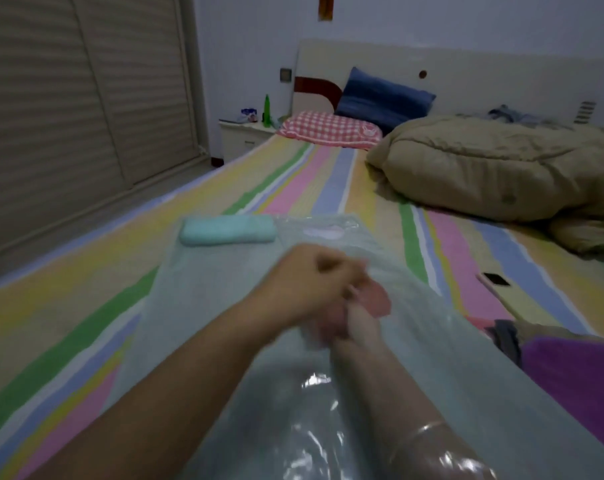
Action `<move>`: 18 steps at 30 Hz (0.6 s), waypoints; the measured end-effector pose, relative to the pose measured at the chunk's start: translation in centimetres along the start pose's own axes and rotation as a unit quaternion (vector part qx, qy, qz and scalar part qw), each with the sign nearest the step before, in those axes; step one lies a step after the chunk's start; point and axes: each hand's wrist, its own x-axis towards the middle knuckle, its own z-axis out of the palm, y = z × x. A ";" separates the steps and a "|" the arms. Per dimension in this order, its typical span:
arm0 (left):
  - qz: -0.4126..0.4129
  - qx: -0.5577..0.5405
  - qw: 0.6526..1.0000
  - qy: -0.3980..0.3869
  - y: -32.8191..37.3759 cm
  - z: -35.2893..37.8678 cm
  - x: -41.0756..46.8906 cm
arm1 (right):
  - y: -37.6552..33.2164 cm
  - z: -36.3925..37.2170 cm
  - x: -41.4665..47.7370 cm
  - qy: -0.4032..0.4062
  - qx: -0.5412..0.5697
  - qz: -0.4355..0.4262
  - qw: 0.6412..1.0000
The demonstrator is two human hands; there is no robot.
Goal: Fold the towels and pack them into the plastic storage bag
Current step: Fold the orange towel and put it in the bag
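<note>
Bed with striped sheet fills the view; slatted sliding doors on the left wall. Tan duvet bunched at far right.

Plastic storage bag lies flat along the bed, mouth toward the camera. Purple towel lies just beside its right edge.

Blue pillow leans on the headboard, red-check pillow in front of it.

Teal folded towel sits at the bag's far left corner; inside or on top, can't tell.

Left hand is outside on top of the bag, fingers curled, gripping the film.

Right hand and forearm are inside the bag, at a pink towel; too blurred to read the grip.

Phone lies on the sheet to the right of the bag.
</note>
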 end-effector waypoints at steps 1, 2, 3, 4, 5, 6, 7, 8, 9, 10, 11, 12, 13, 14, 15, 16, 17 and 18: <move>-0.006 0.051 0.990 0.131 -2.1 -1.4 3.1 | -0.1 0.6 0.6 0.006 0.003 -0.018 1.000; -0.031 0.094 0.969 0.226 -4.3 -2.8 6.2 | -0.2 1.0 1.3 0.013 0.015 -0.037 0.999; -0.066 0.122 0.949 0.283 -6.4 -4.2 8.8 | -0.4 1.7 1.1 0.005 0.045 -0.046 0.998; -0.109 0.147 0.931 0.315 -8.2 -5.0 10.7 | -0.5 2.1 1.3 -0.013 0.077 -0.047 0.996; -0.145 0.171 0.914 0.339 -10.0 -5.3 12.3 | -0.2 2.4 1.4 -0.037 0.104 -0.050 0.993; -0.170 0.192 0.900 0.353 -11.6 -5.4 13.6 | 0.3 2.7 1.9 -0.062 0.104 -0.058 0.991; -0.182 0.225 0.887 0.359 -12.7 -5.2 14.4 | 0.8 2.9 2.6 -0.068 0.100 -0.071 0.990; -0.188 0.263 0.878 0.353 -13.8 -4.7 14.9 | 1.3 3.2 3.4 -0.073 0.078 -0.087 0.990; -0.183 0.293 0.874 0.342 -14.8 -3.9 15.2 | 1.6 3.6 3.9 -0.064 0.050 -0.101 0.992; -0.182 0.308 0.877 0.321 -15.6 -3.0 15.2 | 1.7 3.9 4.6 -0.065 0.027 -0.108 0.992; -0.185 0.308 0.884 0.297 -16.2 -2.3 15.2 | 1.9 4.1 5.2 -0.069 0.011 -0.106 0.992; -0.193 0.297 0.893 0.277 -16.5 -1.8 15.1 | 2.0 4.5 6.0 -0.081 0.012 -0.108 0.991; -0.197 0.275 0.903 0.264 -16.4 -1.7 15.2 | 1.9 5.2 6.4 -0.093 0.006 -0.104 0.990; -0.195 0.252 0.911 0.261 -16.2 -1.9 15.3 | 1.5 6.2 6.4 -0.107 0.012 -0.094 0.990; -0.184 0.228 0.918 0.269 -15.9 -2.2 15.3 | 1.4 7.3 6.9 -0.124 0.015 -0.084 0.989; -0.175 0.205 0.923 0.274 -15.7 -2.5 15.3 | 1.2 8.5 7.6 -0.142 0.032 -0.070 0.987; -0.167 0.185 0.928 0.275 -15.6 -2.8 15.3 | 0.8 9.7 8.3 -0.141 0.022 -0.063 0.988; -0.163 0.174 0.933 0.269 -15.6 -3.1 15.1 | 0.2 11.0 8.9 -0.132 0.017 -0.056 0.989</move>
